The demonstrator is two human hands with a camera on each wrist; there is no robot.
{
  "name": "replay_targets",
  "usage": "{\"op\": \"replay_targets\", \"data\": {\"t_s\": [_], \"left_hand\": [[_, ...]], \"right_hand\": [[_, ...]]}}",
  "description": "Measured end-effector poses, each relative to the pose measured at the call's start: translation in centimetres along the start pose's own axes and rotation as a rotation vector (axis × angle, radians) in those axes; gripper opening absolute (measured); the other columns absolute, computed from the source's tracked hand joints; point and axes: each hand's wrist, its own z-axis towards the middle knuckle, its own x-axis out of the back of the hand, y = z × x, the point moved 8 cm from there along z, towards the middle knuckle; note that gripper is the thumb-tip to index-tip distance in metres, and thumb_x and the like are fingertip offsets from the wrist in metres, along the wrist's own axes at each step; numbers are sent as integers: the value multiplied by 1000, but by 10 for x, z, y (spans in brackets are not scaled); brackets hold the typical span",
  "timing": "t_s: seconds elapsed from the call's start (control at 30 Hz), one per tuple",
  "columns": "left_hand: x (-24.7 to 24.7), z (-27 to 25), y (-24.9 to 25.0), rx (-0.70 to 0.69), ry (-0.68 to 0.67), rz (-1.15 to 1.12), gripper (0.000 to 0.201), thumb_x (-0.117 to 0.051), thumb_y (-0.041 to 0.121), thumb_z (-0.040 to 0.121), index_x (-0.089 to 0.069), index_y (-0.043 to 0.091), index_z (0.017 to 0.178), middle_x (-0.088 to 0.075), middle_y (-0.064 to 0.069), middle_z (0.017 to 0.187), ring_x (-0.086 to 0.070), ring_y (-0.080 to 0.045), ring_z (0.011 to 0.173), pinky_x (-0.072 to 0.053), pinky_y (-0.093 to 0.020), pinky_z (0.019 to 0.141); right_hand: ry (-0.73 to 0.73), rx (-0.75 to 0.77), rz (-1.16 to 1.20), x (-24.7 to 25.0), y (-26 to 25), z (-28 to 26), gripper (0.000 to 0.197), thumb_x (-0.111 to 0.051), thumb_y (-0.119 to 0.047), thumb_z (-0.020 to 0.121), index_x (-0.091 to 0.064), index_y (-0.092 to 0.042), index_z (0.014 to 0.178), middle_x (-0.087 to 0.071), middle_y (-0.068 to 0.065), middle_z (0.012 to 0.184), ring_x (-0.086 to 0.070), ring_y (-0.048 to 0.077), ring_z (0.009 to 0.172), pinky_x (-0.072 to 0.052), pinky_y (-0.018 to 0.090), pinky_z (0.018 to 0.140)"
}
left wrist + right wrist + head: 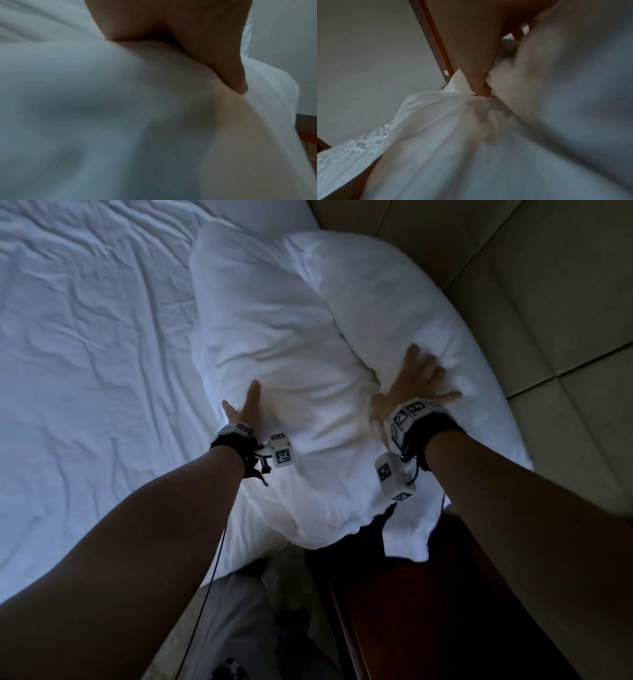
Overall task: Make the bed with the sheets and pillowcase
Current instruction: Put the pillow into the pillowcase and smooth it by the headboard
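Though blur hides fingertips, left hand and right hand apparently press flat on 2 pillows; wrinkled sheet, padded headboard.

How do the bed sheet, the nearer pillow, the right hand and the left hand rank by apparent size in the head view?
1. bed sheet
2. nearer pillow
3. right hand
4. left hand, seen edge-on, so the hands' order is unsure.

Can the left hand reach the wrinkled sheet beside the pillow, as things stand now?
Probably yes: the left hand rests flat on the pillow's left edge, and the wrinkled sheet lies bare right beside it, nothing between.
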Motion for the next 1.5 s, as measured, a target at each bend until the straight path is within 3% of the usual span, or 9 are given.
{"op": "replay_targets", "data": {"t_s": [0.17, 0.3, 0.47, 0.6, 0.77, 0.97, 1.13, 1.27, 1.5], "left_hand": [[9, 62, -3, -13, -67, 136, 145, -73, 84, 40, -3, 30, 154, -38, -6, 151, -45, -30, 130, -39, -43, 107], [-5, 83, -27, 17, -188, 121, 106, -70, 68, 70, -18, 23, 152, -44, 8, 136, -47, -16, 120, -36, -31, 106], [-26, 93, -29, -10, -263, 113, 88, -64, 68, 74, -32, 28, 147, -48, 5, 131, -50, -20, 118, -39, -43, 105], [-66, 70, -7, -108, -397, 141, 58, -48, 63, 89, -48, 26, 134, -57, -1, 116, -60, -17, 90, -47, -24, 71], [-149, 63, 35, -416, -593, 225, 49, -46, 41, 99, -52, 9, 135, -55, -9, 135, -48, -24, 129, -35, -38, 111], [-140, 117, -2, -242, -509, 311, 88, -52, 94, 54, -58, 42, 125, -53, 11, 139, -46, -17, 131, -29, -42, 115], [-66, 76, 3, -27, -178, 214, 146, -72, 87, 33, -21, 18, 152, -36, -6, 152, -41, -29, 134, -32, -45, 113], [-44, 41, 42, -169, -105, 219, 130, -72, 66, 65, 16, 26, 151, 11, -5, 161, -12, -28, 148, -16, -49, 119], [-42, 52, 78, -520, -221, 542, 108, -70, 69, 65, 7, 63, 140, 39, -2, 151, -10, -42, 145, -24, -50, 116]], "right_hand": [[2, -25, -11, -8, -20, 37, 97, -57, -51, 87, 19, -43, 147, 4, 21, 158, -3, 45, 144, -7, 76, 104], [65, 198, -43, -15, -30, 43, 77, -44, -28, 97, 10, -42, 151, -56, 23, 122, -58, 37, 106, -44, 48, 93], [115, 315, -54, 12, -36, 32, 66, -39, -25, 99, -3, -45, 151, -61, 18, 108, -59, 33, 98, -39, 39, 91], [184, 372, -60, 18, -37, 14, 55, -38, -31, 100, -19, -46, 149, -62, 18, 108, -58, 33, 98, -40, 38, 87], [372, 407, 40, 47, -49, -11, 49, -45, -24, 97, -40, -47, 140, -65, 16, 100, -59, 33, 90, -36, 33, 77], [167, 395, -49, 18, -59, 13, 45, -36, -35, 102, -30, -45, 145, -60, 10, 117, -57, 31, 103, -42, 36, 85], [204, 382, -47, 5, -72, -5, 56, -42, -33, 95, -26, -43, 148, -40, 10, 137, -43, 33, 117, -47, 47, 84], [207, 371, -83, 14, -91, 1, 67, -47, -42, 91, -11, -51, 146, -14, 9, 155, -31, 36, 130, -40, 58, 94], [-18, 219, -150, 10, -104, 45, 93, -63, -43, 86, 10, -59, 141, 9, 17, 157, -10, 44, 140, -28, 64, 103]]}}
